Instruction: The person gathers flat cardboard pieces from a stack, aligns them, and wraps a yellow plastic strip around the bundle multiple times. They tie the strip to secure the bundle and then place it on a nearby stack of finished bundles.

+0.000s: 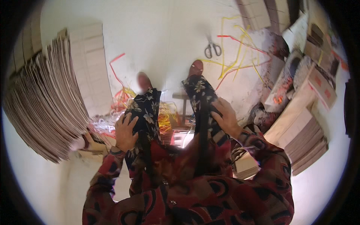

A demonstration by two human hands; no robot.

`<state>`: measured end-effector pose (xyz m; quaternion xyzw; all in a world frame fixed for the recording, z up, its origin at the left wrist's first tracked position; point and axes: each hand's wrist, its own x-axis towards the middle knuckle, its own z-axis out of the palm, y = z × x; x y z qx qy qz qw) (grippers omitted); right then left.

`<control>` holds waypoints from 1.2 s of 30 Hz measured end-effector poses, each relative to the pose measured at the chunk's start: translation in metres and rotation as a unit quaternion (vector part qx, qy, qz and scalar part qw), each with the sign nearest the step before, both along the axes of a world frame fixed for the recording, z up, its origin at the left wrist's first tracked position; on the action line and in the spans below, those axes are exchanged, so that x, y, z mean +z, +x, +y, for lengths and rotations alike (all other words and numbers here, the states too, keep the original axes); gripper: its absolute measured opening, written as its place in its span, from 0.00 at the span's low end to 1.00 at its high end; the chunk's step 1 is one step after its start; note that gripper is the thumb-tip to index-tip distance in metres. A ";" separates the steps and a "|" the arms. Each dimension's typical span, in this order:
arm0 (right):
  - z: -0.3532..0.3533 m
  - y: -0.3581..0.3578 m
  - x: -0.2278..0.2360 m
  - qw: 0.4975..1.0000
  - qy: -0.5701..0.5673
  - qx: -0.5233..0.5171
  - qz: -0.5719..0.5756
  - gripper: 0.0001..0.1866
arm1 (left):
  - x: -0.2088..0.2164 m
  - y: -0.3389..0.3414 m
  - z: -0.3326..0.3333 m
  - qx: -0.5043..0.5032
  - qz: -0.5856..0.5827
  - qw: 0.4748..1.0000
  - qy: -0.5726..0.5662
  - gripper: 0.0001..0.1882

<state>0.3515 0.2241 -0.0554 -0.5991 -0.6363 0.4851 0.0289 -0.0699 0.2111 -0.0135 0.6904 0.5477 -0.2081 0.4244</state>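
Note:
My left hand [125, 132] lies on my left thigh, over dark trousers [149, 108] with a pale flower print. Its fingers are stretched out and nothing is in them. On the other thigh rests my right hand [226, 117], fingers spread and likewise holding nothing. Beyond my feet, a pair of scissors [212, 49] with dark handles lies on the pale floor. Yellow straps [240, 56] and a red strap [245, 44] are scattered to the right of it. A short bent red strap [116, 71] lies left of my left foot.
A tall stack of flat cardboard [41, 101] fills the left side. Tangled strapping [108, 122] is heaped beside my left leg. To the right are a wooden board [290, 116], a white box [322, 88] and more stacked cardboard [309, 142]. Further cardboard [255, 13] stands at the far right.

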 end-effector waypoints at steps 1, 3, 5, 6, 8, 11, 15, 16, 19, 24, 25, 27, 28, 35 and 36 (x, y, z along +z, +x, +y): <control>0.005 0.004 -0.001 0.998 0.018 0.054 0.011 0.22 | -0.004 -0.004 -0.005 -0.001 0.001 1.000 0.008 0.32; 0.030 0.011 -0.001 0.976 0.046 0.202 0.059 0.22 | 0.006 -0.013 -0.027 0.053 -0.011 0.998 0.028 0.30; 0.056 0.017 -0.003 0.927 0.076 0.354 0.095 0.23 | -0.003 -0.025 -0.034 0.066 -0.038 0.994 0.075 0.27; 0.062 0.020 -0.005 0.907 0.082 0.401 0.096 0.25 | -0.008 -0.027 -0.034 0.049 -0.047 0.994 0.082 0.27; 0.072 0.026 -0.016 0.875 0.084 0.462 0.120 0.25 | -0.014 -0.031 -0.034 0.018 -0.054 0.993 0.100 0.26; 0.092 0.029 -0.036 0.827 0.068 0.533 0.164 0.24 | -0.018 -0.035 -0.051 0.006 -0.040 0.989 0.143 0.25; 0.095 0.026 -0.040 0.810 0.139 0.543 0.174 0.23 | -0.025 -0.032 -0.075 0.018 -0.020 0.966 0.257 0.23; 0.091 0.019 -0.042 0.802 0.167 0.547 0.176 0.23 | -0.017 -0.029 -0.091 0.027 -0.001 0.956 0.292 0.22; 0.073 0.010 -0.028 0.814 0.203 0.522 0.153 0.23 | -0.023 -0.011 -0.123 0.088 0.010 0.928 0.361 0.21; 0.004 -0.001 -0.009 0.835 0.398 0.363 0.112 0.18 | 0.002 0.005 -0.185 0.239 0.047 0.859 0.450 0.21; -0.011 -0.004 -0.014 0.852 0.406 0.311 0.107 0.17 | -0.003 0.007 -0.200 0.268 0.058 0.838 0.471 0.22; -0.023 -0.012 -0.017 0.889 0.404 0.207 0.058 0.15 | -0.023 0.009 -0.226 0.346 0.050 0.799 0.489 0.28; -0.025 -0.021 -0.012 0.899 0.398 0.173 0.064 0.15 | -0.025 0.011 -0.238 0.391 0.036 0.777 0.492 0.30; -0.100 -0.138 0.180 0.600 0.140 0.242 0.749 0.11 | -0.096 0.018 -0.368 0.625 -0.318 0.618 0.354 0.29; -0.108 -0.141 0.210 0.481 0.142 0.255 0.827 0.07 | -0.122 0.011 -0.397 0.670 -0.238 0.639 0.292 0.23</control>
